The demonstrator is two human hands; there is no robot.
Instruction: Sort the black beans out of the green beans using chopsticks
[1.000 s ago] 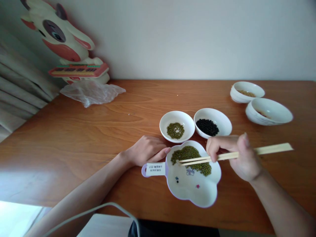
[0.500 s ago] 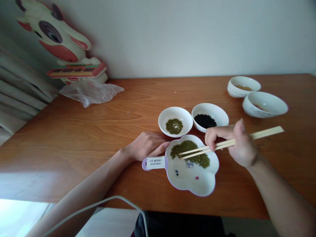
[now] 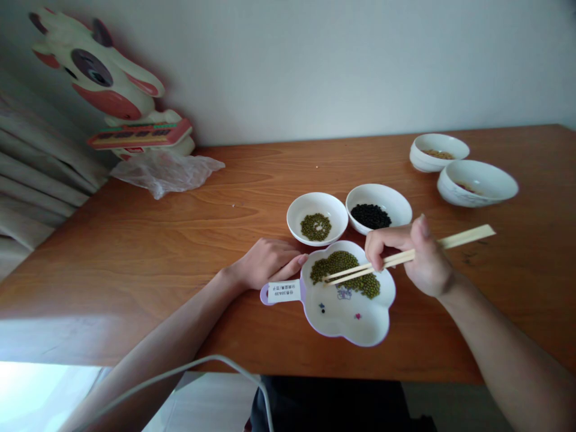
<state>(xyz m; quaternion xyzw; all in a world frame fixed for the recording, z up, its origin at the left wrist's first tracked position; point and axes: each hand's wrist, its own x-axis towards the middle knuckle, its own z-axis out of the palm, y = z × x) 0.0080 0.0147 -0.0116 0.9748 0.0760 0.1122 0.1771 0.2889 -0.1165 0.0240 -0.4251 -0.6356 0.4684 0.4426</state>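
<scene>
A flower-shaped white dish [image 3: 346, 321] with a purple rim and a labelled handle holds green beans [image 3: 339, 264] along its upper part. My right hand [image 3: 416, 255] is closed round wooden chopsticks [image 3: 465, 237], whose tips are at the lower left edge of the beans. My left hand [image 3: 272, 264] rests on the table with its fingertips at the dish's left rim; its fingers lie flat. Behind the dish stand a white bowl [image 3: 292, 219] with green beans and a white bowl [image 3: 400, 207] with black beans, side by side.
Two more white bowls, one with tan contents [image 3: 420, 161] and one with reddish contents [image 3: 495, 189], stand at the back right. A clear plastic bag [image 3: 168, 174] lies by a cow toy [image 3: 117, 84] at the back left. A pale cable [image 3: 202, 361] crosses the front edge.
The view has shifted slightly. My right hand and the chopsticks have moved a little to the left, with the tips still at the green beans. My left hand stays beside the dish.
</scene>
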